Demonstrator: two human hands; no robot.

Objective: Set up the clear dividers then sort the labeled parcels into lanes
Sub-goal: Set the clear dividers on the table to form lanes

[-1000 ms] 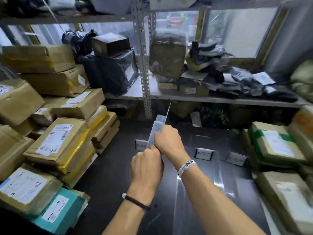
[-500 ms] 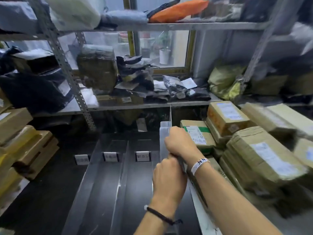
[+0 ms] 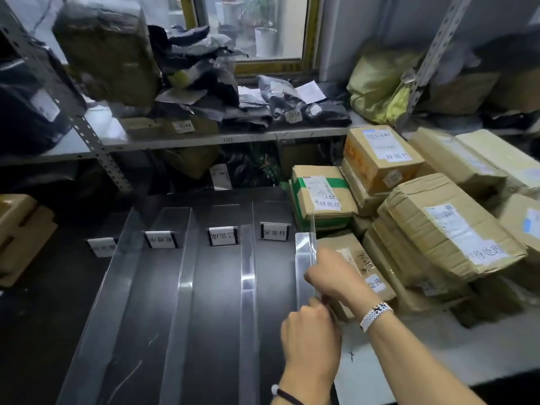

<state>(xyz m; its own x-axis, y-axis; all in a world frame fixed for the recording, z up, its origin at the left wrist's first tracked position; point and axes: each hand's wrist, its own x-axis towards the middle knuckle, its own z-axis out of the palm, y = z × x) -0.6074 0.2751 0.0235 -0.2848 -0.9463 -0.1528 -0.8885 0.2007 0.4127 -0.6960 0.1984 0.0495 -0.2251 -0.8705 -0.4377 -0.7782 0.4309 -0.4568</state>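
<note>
Both hands grip one clear divider (image 3: 305,252) that stands on edge at the right side of the dark table (image 3: 216,317). My left hand (image 3: 311,337) holds its near part and my right hand (image 3: 333,277) holds it farther along. Three more clear dividers (image 3: 248,276) lie across the table and form lanes. White label cards (image 3: 274,230) stand at the lanes' far ends. Labeled cardboard parcels (image 3: 447,232) are stacked just right of the held divider, one with green tape (image 3: 321,197).
A metal shelf (image 3: 204,138) at the back carries boxes, dark bags and paper slips. A slanted perforated post (image 3: 99,147) stands at the left. More cardboard boxes (image 3: 20,235) sit at the far left. A yellow-green bag (image 3: 380,86) lies on the right shelf.
My view has swung right and both hands have carried the clear divider from the table's middle to its right side, beside the parcel stack. The other dividers have come into view.
</note>
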